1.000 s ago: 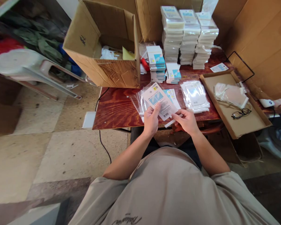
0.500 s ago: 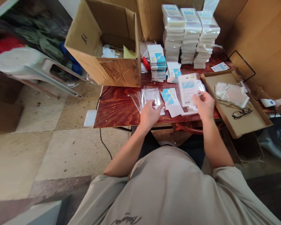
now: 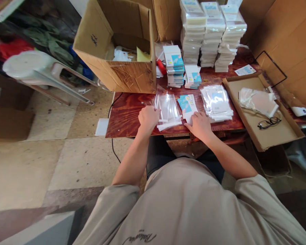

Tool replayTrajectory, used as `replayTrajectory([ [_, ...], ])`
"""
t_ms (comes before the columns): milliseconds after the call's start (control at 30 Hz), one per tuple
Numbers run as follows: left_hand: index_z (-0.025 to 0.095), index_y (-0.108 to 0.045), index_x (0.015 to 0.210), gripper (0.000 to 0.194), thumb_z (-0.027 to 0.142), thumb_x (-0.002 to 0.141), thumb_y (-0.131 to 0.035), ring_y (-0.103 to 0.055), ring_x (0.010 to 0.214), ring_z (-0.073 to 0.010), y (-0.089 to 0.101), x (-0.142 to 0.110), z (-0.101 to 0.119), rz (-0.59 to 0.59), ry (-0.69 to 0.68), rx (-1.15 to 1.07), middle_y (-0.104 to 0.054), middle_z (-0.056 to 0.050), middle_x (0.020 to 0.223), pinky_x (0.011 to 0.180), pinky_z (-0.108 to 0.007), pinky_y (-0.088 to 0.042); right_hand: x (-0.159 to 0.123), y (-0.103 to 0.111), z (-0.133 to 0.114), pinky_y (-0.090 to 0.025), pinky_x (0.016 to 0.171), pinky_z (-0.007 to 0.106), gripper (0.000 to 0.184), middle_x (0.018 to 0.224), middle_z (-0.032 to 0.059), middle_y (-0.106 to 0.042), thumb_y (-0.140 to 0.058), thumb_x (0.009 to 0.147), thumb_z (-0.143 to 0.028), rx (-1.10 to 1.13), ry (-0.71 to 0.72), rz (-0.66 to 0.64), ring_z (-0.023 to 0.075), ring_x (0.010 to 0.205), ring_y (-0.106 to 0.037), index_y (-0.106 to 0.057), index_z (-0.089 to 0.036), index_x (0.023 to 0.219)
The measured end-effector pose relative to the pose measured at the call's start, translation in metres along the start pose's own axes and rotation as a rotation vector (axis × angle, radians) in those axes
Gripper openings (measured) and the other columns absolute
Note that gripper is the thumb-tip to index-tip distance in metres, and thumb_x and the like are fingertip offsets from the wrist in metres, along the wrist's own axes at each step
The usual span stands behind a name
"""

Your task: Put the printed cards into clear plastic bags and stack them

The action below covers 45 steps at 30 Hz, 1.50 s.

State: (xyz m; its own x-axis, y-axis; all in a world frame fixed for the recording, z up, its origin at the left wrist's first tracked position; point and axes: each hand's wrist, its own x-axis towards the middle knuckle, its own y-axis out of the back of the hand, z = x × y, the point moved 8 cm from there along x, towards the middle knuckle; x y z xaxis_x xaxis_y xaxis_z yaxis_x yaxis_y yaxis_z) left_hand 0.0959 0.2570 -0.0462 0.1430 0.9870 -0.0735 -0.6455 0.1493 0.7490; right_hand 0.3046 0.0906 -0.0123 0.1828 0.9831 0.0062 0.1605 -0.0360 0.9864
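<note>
My left hand is closed at the left edge of a pile of clear plastic bags. Its fingertips are curled in, and what they pinch, if anything, cannot be made out. Over the near end of a small fan of blue and white printed cards rests my right hand, thumb apart from the fingers, touching the top card. Right of it lies a stack of bagged cards in shiny clear sleeves.
A large cardboard box stands at the back left. Behind the cards are piles of cards and tall stacks of packed sleeves. A shallow cardboard tray with eyeglasses is at right; a white stool is left.
The bagged card that my right hand held up has been let go onto the stack at right. My right hand has moved left onto the cards; my left hand has shifted left along the bags.
</note>
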Motion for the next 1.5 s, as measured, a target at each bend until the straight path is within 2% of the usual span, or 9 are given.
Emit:
replayTrajectory([
  [200, 0.018, -0.071, 0.08, 0.031, 0.033, 0.101, -0.055, -0.069, 0.116, -0.0438, 0.016, -0.016, 0.017, 0.057, -0.131, 0.108, -0.075, -0.025, 0.109, 0.106, -0.058, -0.048, 0.002, 0.002, 0.007, -0.051, 0.103, 0.049, 0.034, 0.127, 0.0213, -0.069, -0.071, 0.1, -0.042, 0.026, -0.057, -0.023, 0.0401, 0.125, -0.057, -0.076, -0.01, 0.111],
  [333, 0.019, -0.073, 0.083, 0.031, 0.034, 0.102, -0.054, -0.074, 0.089, -0.0311, 0.021, -0.029, 0.025, 0.079, -0.14, -0.099, -0.076, -0.014, 0.088, 0.088, -0.044, -0.057, 0.004, 0.002, 0.011, -0.05, 0.107, 0.049, 0.04, 0.134, 0.0243, -0.065, -0.073, 0.096, -0.039, 0.032, -0.094, 0.016, 0.0406, 0.129, -0.056, -0.072, -0.007, 0.12],
  [467, 0.017, -0.075, 0.087, 0.025, 0.039, 0.097, -0.068, -0.073, 0.068, -0.0223, 0.003, -0.035, 0.013, 0.008, 0.031, -0.536, -0.076, -0.009, 0.082, 0.061, -0.032, -0.058, 0.008, 0.004, 0.016, -0.052, 0.105, 0.045, 0.03, 0.122, 0.0199, -0.071, -0.074, 0.095, -0.038, 0.076, -0.102, -0.024, 0.0352, 0.118, -0.065, -0.075, -0.011, 0.107],
  [633, 0.017, -0.061, 0.093, 0.017, 0.018, 0.087, -0.077, -0.079, 0.071, -0.0213, -0.033, -0.042, 0.011, -0.172, 0.231, -0.971, -0.078, -0.008, 0.082, 0.069, -0.032, -0.066, 0.008, 0.01, 0.019, -0.054, 0.099, 0.04, 0.025, 0.117, 0.0177, -0.075, -0.072, 0.1, -0.037, 0.048, 0.027, -0.171, 0.0327, 0.112, -0.07, -0.077, -0.013, 0.094],
  [833, 0.014, -0.062, 0.085, 0.013, 0.011, 0.089, -0.074, -0.079, 0.068, -0.0201, -0.055, -0.055, 0.021, -0.32, 0.332, -1.092, -0.077, -0.008, 0.077, 0.071, -0.03, -0.066, -0.005, 0.008, 0.011, -0.052, 0.083, 0.035, 0.021, 0.109, 0.0184, -0.077, -0.058, 0.107, -0.024, -0.092, 0.214, -0.152, 0.0302, 0.104, -0.072, -0.076, -0.013, 0.101],
  [967, 0.01, -0.069, 0.091, 0.013, 0.021, 0.096, -0.073, -0.081, 0.074, -0.0208, -0.056, -0.056, 0.022, -0.3, 0.319, -1.112, -0.08, -0.014, 0.087, 0.071, -0.03, -0.067, -0.007, 0.022, 0.033, -0.043, 0.068, 0.031, 0.026, 0.089, 0.0154, -0.076, -0.049, 0.108, -0.019, -0.133, 0.105, 0.016, 0.025, 0.081, -0.072, -0.073, -0.011, 0.104],
  [1133, 0.013, -0.066, 0.087, 0.027, 0.031, 0.09, -0.086, -0.082, 0.08, -0.024, -0.059, -0.058, 0.026, -0.223, 0.313, -1.188, -0.08, -0.012, 0.086, 0.076, -0.034, -0.068, -0.031, 0.072, 0.075, -0.044, 0.061, 0.028, 0.041, 0.069, 0.0087, -0.07, -0.046, 0.111, -0.046, 0.356, -0.204, 0.362, 0.0204, 0.066, -0.068, -0.07, -0.017, 0.094],
  [1300, 0.016, -0.065, 0.087, 0.024, 0.029, 0.09, -0.085, -0.082, 0.086, -0.0237, -0.065, -0.064, 0.033, -0.191, 0.373, -1.33, -0.08, -0.009, 0.087, 0.082, -0.035, -0.067, -0.056, 0.021, 0.051, -0.036, 0.042, 0.024, 0.055, 0.058, 0.0014, -0.065, -0.062, 0.095, -0.074, 0.984, -0.253, -0.134, 0.0132, 0.042, -0.054, -0.068, -0.019, 0.085],
  [1500, 0.017, -0.066, 0.089, 0.03, 0.034, 0.084, -0.09, -0.08, 0.082, -0.0233, -0.066, -0.077, 0.041, -0.239, 0.311, -1.348, -0.079, -0.006, 0.084, 0.075, -0.035, -0.067, -0.054, 0.0, 0.066, -0.036, 0.044, 0.025, 0.045, 0.053, -0.001, -0.06, -0.065, 0.093, -0.062, 0.981, -0.376, 0.014, 0.0127, 0.043, -0.051, -0.068, -0.02, 0.081],
])
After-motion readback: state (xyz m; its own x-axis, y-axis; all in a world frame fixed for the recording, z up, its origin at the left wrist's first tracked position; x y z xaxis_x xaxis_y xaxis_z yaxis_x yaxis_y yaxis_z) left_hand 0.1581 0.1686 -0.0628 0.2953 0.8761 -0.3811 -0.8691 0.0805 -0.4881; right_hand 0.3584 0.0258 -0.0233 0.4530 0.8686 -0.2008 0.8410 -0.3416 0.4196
